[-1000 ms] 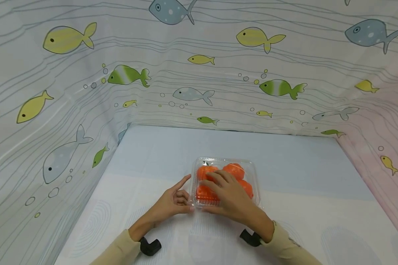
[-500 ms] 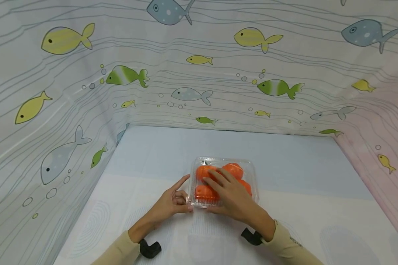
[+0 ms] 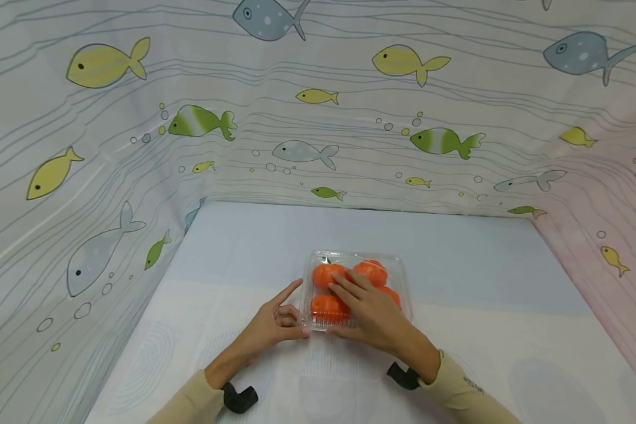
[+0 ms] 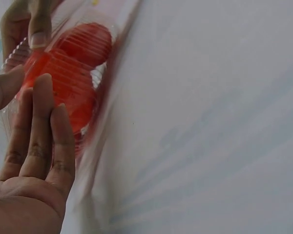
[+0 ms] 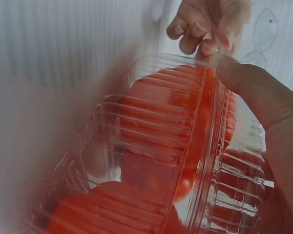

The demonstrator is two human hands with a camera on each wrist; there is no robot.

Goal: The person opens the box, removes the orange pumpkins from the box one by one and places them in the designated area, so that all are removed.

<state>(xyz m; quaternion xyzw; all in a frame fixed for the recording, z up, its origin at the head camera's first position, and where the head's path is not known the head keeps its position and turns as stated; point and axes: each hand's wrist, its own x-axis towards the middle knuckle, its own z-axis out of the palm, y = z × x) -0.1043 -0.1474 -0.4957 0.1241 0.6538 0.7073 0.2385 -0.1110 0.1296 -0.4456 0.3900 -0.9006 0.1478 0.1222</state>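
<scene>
A clear plastic clamshell box [image 3: 401,272] lies on the table, with several round orange-red fruits [image 3: 328,275] inside; one has a green stem. My left hand [image 3: 269,325] holds its near left corner, the thumb at the front and the index finger stretched along the left side. Over the lid lies my right hand [image 3: 375,315], its fingers spread on top and its thumb by the front rim. The right wrist view shows that thumb [image 5: 254,83] against the rim seam and the ribbed box wall [image 5: 156,112]. Part of the fruit is hidden under the right hand.
Pale cloth covers the table [image 3: 487,265]. Fish-printed curtains [image 3: 360,129] rise at the back and on both sides. A black wrist mount [image 3: 239,398] sits by the left sleeve and a similar black mount [image 3: 403,376] by the right.
My right hand's fingers have slid slightly right across the lid, uncovering more of the left fruits. The left hand stays at the corner. The view has shifted slightly.
</scene>
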